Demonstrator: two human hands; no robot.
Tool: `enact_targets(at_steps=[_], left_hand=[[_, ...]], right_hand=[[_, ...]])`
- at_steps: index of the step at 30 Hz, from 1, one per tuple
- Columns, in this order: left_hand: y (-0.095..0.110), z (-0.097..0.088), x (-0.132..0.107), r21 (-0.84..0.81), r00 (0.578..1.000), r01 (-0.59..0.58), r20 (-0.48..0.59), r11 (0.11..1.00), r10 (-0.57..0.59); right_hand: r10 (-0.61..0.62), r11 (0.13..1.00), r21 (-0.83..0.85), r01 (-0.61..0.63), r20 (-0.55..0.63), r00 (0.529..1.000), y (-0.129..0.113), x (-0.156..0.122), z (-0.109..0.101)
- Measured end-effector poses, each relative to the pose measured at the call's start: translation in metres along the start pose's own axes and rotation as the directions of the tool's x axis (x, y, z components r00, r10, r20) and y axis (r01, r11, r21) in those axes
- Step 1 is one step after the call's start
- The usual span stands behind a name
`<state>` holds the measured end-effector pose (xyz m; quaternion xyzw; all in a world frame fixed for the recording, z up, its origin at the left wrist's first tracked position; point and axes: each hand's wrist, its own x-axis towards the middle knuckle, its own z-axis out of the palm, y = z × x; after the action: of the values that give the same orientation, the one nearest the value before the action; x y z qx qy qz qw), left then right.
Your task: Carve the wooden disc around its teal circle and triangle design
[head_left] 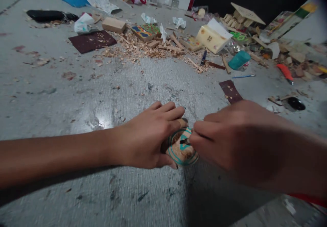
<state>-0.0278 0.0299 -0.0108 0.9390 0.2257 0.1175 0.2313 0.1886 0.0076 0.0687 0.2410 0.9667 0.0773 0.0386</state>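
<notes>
A round wooden disc [178,155] with turquoise rings and a turquoise shape in its middle lies on the grey table. Rough, brown hollowed patches mark its face. My left hand [153,135] grips the disc from its left, fingers along the far edge and thumb at the near edge. Coming in from the right, my right hand [224,138] is closed around a slim flat-tipped tool [184,141]. The tool's dark tip rests on or just over the turquoise shape; its handle is hidden in my fist.
Wood shavings [143,51] are heaped at the back with wood blocks [113,25], dark red sandpaper [92,41] and a tissue pack [213,38]. On the right are a turquoise cup-like object [239,60], a thin blue stick [244,76], a sandpaper strip [230,91] and a red-handled tool [285,73].
</notes>
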Motion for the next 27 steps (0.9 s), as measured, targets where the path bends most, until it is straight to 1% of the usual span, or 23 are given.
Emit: enact_targets(at_steps=[2, 4, 7, 10, 12, 13, 16, 19, 24, 25, 27], left_hand=[[0.000, 0.000, 0.001, -0.005, 1.000, 0.014, 0.009, 1.000, -0.014], [0.001, 0.000, 0.002, -0.013, 1.000, 0.016, 0.010, 1.000, -0.016], [0.000, 0.000, 0.002, -0.024, 1.000, 0.015, -0.001, 1.000, -0.015], [-0.001, 0.000, 0.000, -0.034, 0.999, 0.032, -0.005, 0.999, -0.032], [-0.002, 0.000, -0.002, -0.033, 0.999, 0.038, -0.003, 0.999, -0.038], [-0.002, 0.000, -0.002, -0.029, 0.999, 0.035, -0.005, 0.999, -0.035], [-0.004, 0.002, -0.003, -0.014, 0.999, 0.020, -0.027, 1.000, -0.021], [-0.004, 0.004, -0.003, 0.003, 0.999, 0.015, -0.034, 1.000, -0.015], [-0.004, 0.004, -0.003, 0.008, 0.999, 0.004, -0.032, 1.000, -0.004], [-0.005, 0.004, -0.003, 0.006, 0.999, 0.005, -0.033, 1.000, -0.005], [-0.005, 0.004, -0.003, 0.003, 0.999, 0.001, -0.036, 1.000, -0.001]], right_hand=[[-0.011, 0.998, 0.064, 0.014, -0.051, 0.999, -0.006, -0.008, 0.004], [0.057, 0.994, 0.099, -0.045, -0.115, 0.992, -0.011, -0.019, 0.012], [0.138, 0.988, 0.087, -0.124, -0.177, 0.974, -0.021, -0.034, 0.034], [0.219, 0.975, 0.106, -0.195, -0.308, 0.926, -0.033, -0.043, 0.058], [0.266, 0.963, 0.146, -0.228, -0.352, 0.898, -0.040, -0.045, 0.068], [0.285, 0.957, 0.158, -0.244, -0.350, 0.892, -0.041, -0.046, 0.070], [0.326, 0.943, 0.172, -0.284, -0.314, 0.892, -0.037, -0.046, 0.065], [0.322, 0.939, 0.204, -0.277, -0.242, 0.915, -0.021, -0.043, 0.047], [0.213, 0.974, 0.095, -0.205, -0.082, 0.974, -0.001, -0.034, 0.017], [0.191, 0.979, 0.080, -0.186, -0.060, 0.980, 0.000, -0.031, 0.014], [0.147, 0.987, 0.071, -0.143, -0.053, 0.988, 0.002, -0.027, 0.010]])
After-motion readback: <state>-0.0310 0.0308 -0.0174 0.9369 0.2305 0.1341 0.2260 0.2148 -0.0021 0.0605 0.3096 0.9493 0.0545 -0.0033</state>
